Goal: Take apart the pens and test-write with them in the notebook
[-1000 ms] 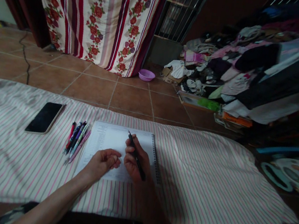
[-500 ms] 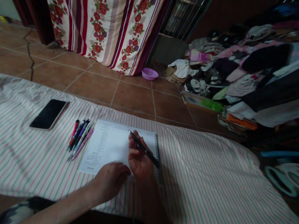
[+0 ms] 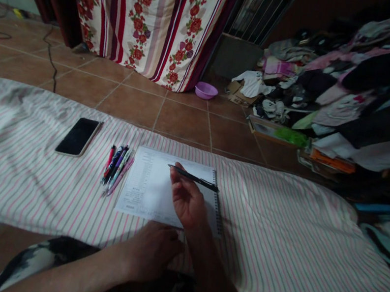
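A spiral notebook (image 3: 153,186) lies open on a striped cloth (image 3: 276,239). My right hand (image 3: 187,202) rests on the page and holds a black pen (image 3: 193,178), which lies almost level with its tip pointing left. My left hand (image 3: 153,251) lies at the near edge of the cloth just below the notebook, fingers curled under, with nothing seen in it. Several coloured pens (image 3: 116,170) lie in a row left of the notebook. A black phone (image 3: 79,136) lies face up further left.
Beyond the cloth is a brown tiled floor (image 3: 180,118) with a purple bowl (image 3: 206,90) and a flowered curtain (image 3: 158,10). A heap of clothes and boxes (image 3: 320,87) fills the right. A cable (image 3: 51,52) runs over the floor at the left.
My left hand has drawn back from the page to the near edge of the cloth. The pen in my right hand has tipped from upright to almost level. The view has shifted.
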Demonstrator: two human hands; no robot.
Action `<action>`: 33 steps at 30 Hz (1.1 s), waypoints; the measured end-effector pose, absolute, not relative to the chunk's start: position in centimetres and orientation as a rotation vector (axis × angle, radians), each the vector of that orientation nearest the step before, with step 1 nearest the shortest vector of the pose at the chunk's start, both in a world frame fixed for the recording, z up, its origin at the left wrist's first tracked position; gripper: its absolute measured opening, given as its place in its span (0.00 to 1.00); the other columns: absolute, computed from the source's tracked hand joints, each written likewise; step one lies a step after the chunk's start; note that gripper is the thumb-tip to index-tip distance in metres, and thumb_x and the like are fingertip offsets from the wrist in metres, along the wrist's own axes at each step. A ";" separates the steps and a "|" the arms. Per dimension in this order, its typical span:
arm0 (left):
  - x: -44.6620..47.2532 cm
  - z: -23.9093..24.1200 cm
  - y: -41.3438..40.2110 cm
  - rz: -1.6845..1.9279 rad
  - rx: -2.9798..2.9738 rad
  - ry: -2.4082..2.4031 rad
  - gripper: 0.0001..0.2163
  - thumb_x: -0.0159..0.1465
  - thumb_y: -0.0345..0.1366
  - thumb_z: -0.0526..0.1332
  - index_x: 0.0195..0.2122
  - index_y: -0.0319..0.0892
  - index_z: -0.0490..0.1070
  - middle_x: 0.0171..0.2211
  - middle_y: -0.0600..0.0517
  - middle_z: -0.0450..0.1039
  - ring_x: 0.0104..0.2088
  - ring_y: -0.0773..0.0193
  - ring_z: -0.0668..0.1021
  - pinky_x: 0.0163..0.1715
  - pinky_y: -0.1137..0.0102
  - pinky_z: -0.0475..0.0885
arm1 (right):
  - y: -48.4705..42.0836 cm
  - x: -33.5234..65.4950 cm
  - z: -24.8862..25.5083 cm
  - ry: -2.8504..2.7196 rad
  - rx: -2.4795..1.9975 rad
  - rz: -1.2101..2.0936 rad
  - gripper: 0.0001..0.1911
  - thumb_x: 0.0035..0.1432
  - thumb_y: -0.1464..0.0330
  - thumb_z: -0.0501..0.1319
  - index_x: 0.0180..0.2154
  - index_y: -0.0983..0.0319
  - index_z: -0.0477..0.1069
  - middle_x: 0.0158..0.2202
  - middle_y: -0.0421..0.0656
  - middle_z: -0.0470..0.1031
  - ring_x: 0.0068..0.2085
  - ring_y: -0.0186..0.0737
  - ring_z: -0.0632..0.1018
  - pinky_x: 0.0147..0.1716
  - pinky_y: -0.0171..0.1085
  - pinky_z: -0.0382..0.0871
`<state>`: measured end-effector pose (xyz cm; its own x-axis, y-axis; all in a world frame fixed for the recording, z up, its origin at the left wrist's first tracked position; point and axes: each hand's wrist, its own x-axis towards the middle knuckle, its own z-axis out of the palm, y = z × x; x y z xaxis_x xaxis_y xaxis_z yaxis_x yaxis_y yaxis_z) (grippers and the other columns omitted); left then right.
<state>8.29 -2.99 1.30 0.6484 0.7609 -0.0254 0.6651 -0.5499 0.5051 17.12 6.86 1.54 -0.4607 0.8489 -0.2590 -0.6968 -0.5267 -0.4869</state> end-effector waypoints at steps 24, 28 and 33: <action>4.2 2.4 -3.6 0.268 2.307 1.097 0.09 0.54 0.27 0.57 0.36 0.39 0.72 0.36 0.49 0.76 0.38 0.59 0.77 0.38 0.69 0.71 | 5.0 10.2 -0.6 -1.434 -1.064 1.654 0.08 0.47 0.65 0.60 0.32 0.61 0.67 0.23 0.38 0.73 0.24 0.33 0.73 0.23 0.33 0.66; 3.5 1.9 -3.7 0.316 2.391 1.250 0.05 0.57 0.29 0.56 0.32 0.39 0.72 0.33 0.50 0.75 0.36 0.59 0.76 0.38 0.66 0.71 | 5.2 9.8 -1.0 -1.509 -1.104 1.513 0.07 0.47 0.65 0.59 0.32 0.59 0.67 0.23 0.36 0.69 0.26 0.33 0.71 0.26 0.34 0.65; 2.5 1.8 -3.4 0.378 2.363 1.559 0.07 0.59 0.28 0.55 0.35 0.38 0.71 0.36 0.47 0.73 0.40 0.57 0.72 0.42 0.63 0.70 | 5.6 9.6 -1.6 -1.533 -1.196 1.335 0.06 0.47 0.64 0.59 0.30 0.56 0.66 0.27 0.36 0.69 0.28 0.35 0.71 0.27 0.34 0.65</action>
<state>2.51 -3.43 1.77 0.3820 0.9222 0.0607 0.8476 -0.3758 0.3746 9.56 5.63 -1.57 -0.2694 0.9625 -0.0315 0.1641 0.0136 -0.9863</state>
